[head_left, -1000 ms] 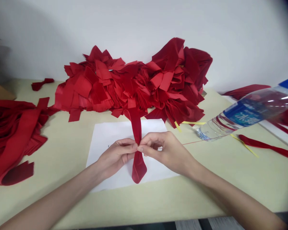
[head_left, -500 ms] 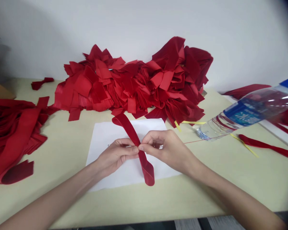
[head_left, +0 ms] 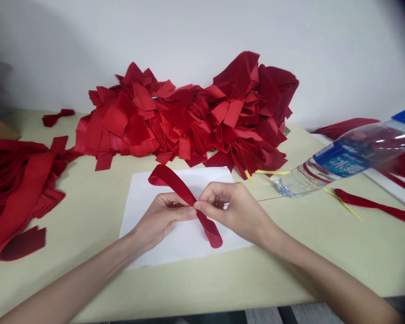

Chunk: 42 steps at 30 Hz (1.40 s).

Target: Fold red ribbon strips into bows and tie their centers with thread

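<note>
A looped red velvet ribbon [head_left: 175, 182] slants over a white sheet of paper [head_left: 145, 243], its middle pinched narrow. My left hand [head_left: 164, 216] is closed, thumb and fingers gripping the ribbon at that middle. Right against it, my right hand [head_left: 227, 202] is closed in a pinch at the same spot. A thin red thread [head_left: 273, 198] runs taut from my right hand to the plastic bottle [head_left: 340, 157] on the right. Fingers hide where thread and ribbon meet.
A big heap of red ribbon pieces [head_left: 185, 117] lies along the wall. More red ribbon [head_left: 23, 189] is piled at the left. On the right are a twisted red strip [head_left: 374, 206] and a yellow strip [head_left: 344, 204]. A small red bow [head_left: 57, 118] lies at the back left.
The ribbon has turned anticlockwise between my fingers, its upper loop swinging left and its lower end right and up. Both hands stay in nearly the same place.
</note>
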Available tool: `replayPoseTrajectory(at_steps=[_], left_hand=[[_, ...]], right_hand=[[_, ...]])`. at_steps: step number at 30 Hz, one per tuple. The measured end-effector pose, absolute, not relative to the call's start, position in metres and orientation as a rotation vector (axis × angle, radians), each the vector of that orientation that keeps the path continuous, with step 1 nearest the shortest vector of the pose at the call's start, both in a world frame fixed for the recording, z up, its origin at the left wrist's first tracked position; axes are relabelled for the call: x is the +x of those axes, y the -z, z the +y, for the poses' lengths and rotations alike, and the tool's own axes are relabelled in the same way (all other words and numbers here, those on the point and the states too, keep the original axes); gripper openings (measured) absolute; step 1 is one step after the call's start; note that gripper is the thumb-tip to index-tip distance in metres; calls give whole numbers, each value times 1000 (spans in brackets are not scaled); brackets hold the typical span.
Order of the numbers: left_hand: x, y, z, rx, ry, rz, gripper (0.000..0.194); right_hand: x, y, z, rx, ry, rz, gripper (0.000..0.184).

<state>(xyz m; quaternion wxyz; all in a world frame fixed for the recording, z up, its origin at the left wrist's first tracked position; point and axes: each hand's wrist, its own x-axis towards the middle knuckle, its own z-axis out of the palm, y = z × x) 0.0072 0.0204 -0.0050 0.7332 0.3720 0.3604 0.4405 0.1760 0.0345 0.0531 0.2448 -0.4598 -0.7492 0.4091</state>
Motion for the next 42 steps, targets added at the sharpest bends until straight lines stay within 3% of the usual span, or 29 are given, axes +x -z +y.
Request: replayPoseTrajectory(at_steps=[16, 25, 37, 42], left_hand=[[11, 0, 17, 804, -1032, 836, 3], [8, -5, 20, 855, -941, 783, 8], [5, 1, 21, 695, -850, 618, 8], [4, 3, 20, 628, -828, 592, 7]], right_hand=[[172, -45, 34, -1267, -988, -2085, 13], [185, -57, 47, -1106, -1365, -2043, 16], [194, -64, 54, -1085, -1445, -2079, 17], [194, -56, 57, -1055, -1619, -2037, 18]])
